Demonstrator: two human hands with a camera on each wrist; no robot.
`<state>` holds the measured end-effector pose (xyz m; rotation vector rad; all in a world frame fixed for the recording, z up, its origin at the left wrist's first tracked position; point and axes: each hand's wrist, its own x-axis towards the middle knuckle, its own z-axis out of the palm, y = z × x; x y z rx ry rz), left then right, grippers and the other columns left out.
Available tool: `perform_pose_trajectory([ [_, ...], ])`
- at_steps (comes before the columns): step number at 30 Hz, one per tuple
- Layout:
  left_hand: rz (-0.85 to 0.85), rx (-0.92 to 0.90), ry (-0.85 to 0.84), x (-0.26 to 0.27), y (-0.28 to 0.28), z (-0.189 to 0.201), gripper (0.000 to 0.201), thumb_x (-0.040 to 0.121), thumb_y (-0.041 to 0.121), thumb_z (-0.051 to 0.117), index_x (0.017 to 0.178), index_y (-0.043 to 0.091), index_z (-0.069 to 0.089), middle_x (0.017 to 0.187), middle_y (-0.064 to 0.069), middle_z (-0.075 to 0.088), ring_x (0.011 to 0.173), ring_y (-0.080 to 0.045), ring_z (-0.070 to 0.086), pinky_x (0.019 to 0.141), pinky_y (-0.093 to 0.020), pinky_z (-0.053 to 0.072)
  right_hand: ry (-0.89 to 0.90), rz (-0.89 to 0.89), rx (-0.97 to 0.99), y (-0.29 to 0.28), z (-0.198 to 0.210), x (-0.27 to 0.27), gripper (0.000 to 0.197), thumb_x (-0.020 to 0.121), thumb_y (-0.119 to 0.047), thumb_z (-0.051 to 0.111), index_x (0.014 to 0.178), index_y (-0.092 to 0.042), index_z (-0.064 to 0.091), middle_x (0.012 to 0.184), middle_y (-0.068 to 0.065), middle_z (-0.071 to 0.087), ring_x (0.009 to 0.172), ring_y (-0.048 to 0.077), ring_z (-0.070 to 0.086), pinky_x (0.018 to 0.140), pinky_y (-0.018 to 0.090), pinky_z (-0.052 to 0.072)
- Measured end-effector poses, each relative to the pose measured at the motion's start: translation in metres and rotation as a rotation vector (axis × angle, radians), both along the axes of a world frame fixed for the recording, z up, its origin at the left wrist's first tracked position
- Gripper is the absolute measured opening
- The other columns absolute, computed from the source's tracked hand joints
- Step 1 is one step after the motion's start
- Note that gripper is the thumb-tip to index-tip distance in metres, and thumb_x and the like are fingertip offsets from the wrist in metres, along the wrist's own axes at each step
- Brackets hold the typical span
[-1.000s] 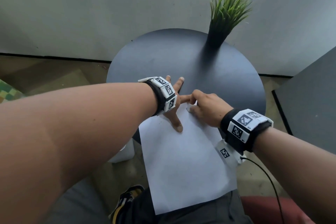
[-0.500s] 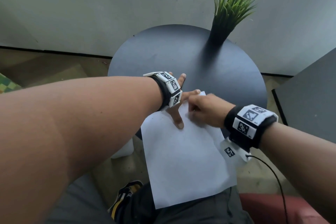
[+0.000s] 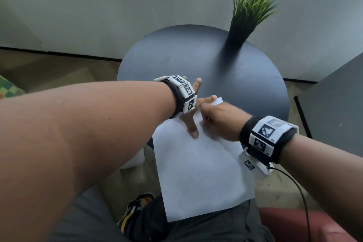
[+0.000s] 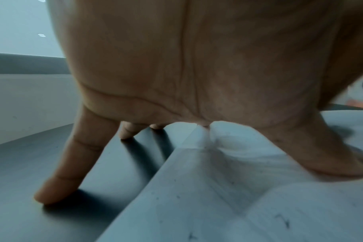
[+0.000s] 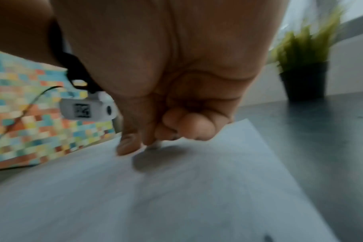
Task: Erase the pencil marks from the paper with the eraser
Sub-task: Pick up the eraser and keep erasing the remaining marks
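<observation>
A white sheet of paper (image 3: 198, 173) lies half on the round dark table (image 3: 176, 55) and hangs over its near edge toward my lap. My left hand (image 3: 194, 108) lies spread flat on the sheet's far part, thumb (image 3: 193, 130) and index finger pressing it down, other fingers on the table. My right hand (image 3: 218, 122) is curled beside it, pinching a small white eraser (image 5: 154, 145) whose tip touches the paper (image 5: 176, 196). The sheet (image 4: 228, 196) buckles up near the left thumb. A few small dark specks show on it.
A black pot with green grass (image 3: 247, 15) stands at the table's back right. A dark cabinet top (image 3: 337, 104) is at the right. A shoe (image 3: 135, 210) and floor lie below the table's near edge; a colourful chequered mat (image 5: 21, 114) is at the left.
My right hand with the eraser has slid toward the near left, closer to the left thumb, uncovering the sheet's far corner. The left hand has stayed pressing the paper.
</observation>
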<state>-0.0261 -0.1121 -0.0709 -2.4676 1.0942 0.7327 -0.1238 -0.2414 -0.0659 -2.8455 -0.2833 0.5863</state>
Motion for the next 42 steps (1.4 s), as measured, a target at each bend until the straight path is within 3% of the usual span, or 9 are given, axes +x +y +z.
perform_pose_trajectory([
  [6, -0.007, -0.005, -0.005, 0.000, 0.001, 0.001, 0.147, 0.026, 0.103, 0.060, 0.140, 0.066, -0.026, 0.165, -0.008, -0.028, 0.149, -0.056, -0.006, 0.108, -0.079, 0.021, -0.099, -0.200, -0.031, -0.020, 0.000, 0.013, 0.011, 0.089, -0.028, 0.049, 0.096, -0.020, 0.052, 0.089, 0.008, 0.060, 0.081, 0.030, 0.056, 0.063, 0.030, 0.039],
  [11, -0.019, 0.018, 0.013, 0.000, 0.000, 0.000, 0.147, 0.022, 0.105, 0.055, 0.133, 0.068, -0.033, 0.164, -0.007, -0.031, 0.149, -0.056, -0.008, 0.109, -0.079, 0.019, 0.065, 0.078, -0.018, 0.002, 0.003, -0.011, 0.009, 0.090, -0.028, 0.053, 0.088, -0.021, 0.049, 0.077, 0.001, 0.052, 0.074, 0.027, 0.052, 0.061, 0.029, 0.039],
  [15, -0.021, 0.010, -0.020, 0.000, -0.002, 0.001, 0.150, 0.020, 0.105, 0.055, 0.140, 0.066, -0.026, 0.167, -0.010, -0.024, 0.148, -0.058, 0.006, 0.105, -0.079, 0.026, -0.111, -0.229, -0.046, -0.023, 0.001, 0.011, 0.014, 0.089, -0.031, 0.049, 0.098, -0.021, 0.053, 0.092, 0.008, 0.061, 0.080, 0.032, 0.058, 0.066, 0.033, 0.048],
  [20, -0.024, 0.005, 0.018, 0.000, -0.001, 0.002, 0.136, 0.016, 0.104, 0.053, 0.103, 0.075, -0.047, 0.164, -0.006, -0.031, 0.148, -0.058, -0.005, 0.105, -0.081, 0.023, 0.024, 0.080, -0.028, 0.010, 0.002, -0.013, 0.008, 0.090, -0.025, 0.052, 0.095, -0.019, 0.053, 0.083, 0.007, 0.056, 0.076, 0.029, 0.053, 0.063, 0.034, 0.048],
  [24, -0.010, 0.004, 0.002, 0.000, -0.002, 0.001, 0.151, 0.017, 0.105, 0.052, 0.139, 0.066, -0.028, 0.167, -0.009, -0.024, 0.150, -0.055, 0.000, 0.105, -0.080, 0.025, -0.115, -0.207, -0.105, -0.022, 0.001, 0.013, 0.020, 0.090, -0.031, 0.047, 0.105, -0.019, 0.052, 0.100, 0.013, 0.060, 0.087, 0.036, 0.059, 0.074, 0.038, 0.052],
  [30, -0.040, 0.010, 0.004, -0.001, 0.000, 0.004, 0.146, 0.023, 0.104, 0.055, 0.131, 0.068, -0.036, 0.164, -0.006, -0.031, 0.149, -0.057, -0.004, 0.107, -0.079, 0.023, 0.046, 0.068, -0.047, -0.003, 0.002, -0.013, 0.013, 0.092, -0.031, 0.052, 0.094, -0.019, 0.049, 0.083, 0.007, 0.058, 0.076, 0.030, 0.053, 0.065, 0.035, 0.047],
  [34, -0.036, 0.022, -0.005, -0.002, -0.001, 0.005, 0.145, 0.027, 0.103, 0.058, 0.133, 0.067, -0.034, 0.164, -0.007, -0.031, 0.149, -0.058, -0.001, 0.107, -0.078, 0.025, -0.122, -0.247, -0.135, -0.035, -0.004, 0.009, 0.018, 0.092, -0.035, 0.047, 0.098, -0.018, 0.047, 0.092, 0.012, 0.058, 0.081, 0.036, 0.057, 0.066, 0.035, 0.045],
  [39, -0.026, 0.037, 0.003, -0.002, -0.001, 0.007, 0.144, 0.029, 0.102, 0.060, 0.135, 0.067, -0.032, 0.163, -0.008, -0.033, 0.148, -0.058, -0.005, 0.109, -0.078, 0.022, -0.006, 0.068, -0.079, -0.009, -0.006, -0.017, 0.013, 0.093, -0.034, 0.048, 0.092, -0.022, 0.045, 0.080, 0.005, 0.056, 0.073, 0.030, 0.051, 0.061, 0.035, 0.043],
  [42, -0.015, 0.051, -0.008, -0.005, -0.003, 0.008, 0.142, 0.039, 0.097, 0.066, 0.140, 0.064, -0.029, 0.163, -0.011, -0.034, 0.148, -0.059, -0.004, 0.111, -0.076, 0.023, -0.014, -0.187, -0.037, -0.032, 0.000, 0.001, 0.016, 0.087, -0.039, 0.051, 0.084, -0.024, 0.045, 0.083, 0.004, 0.059, 0.077, 0.027, 0.057, 0.064, 0.033, 0.047],
])
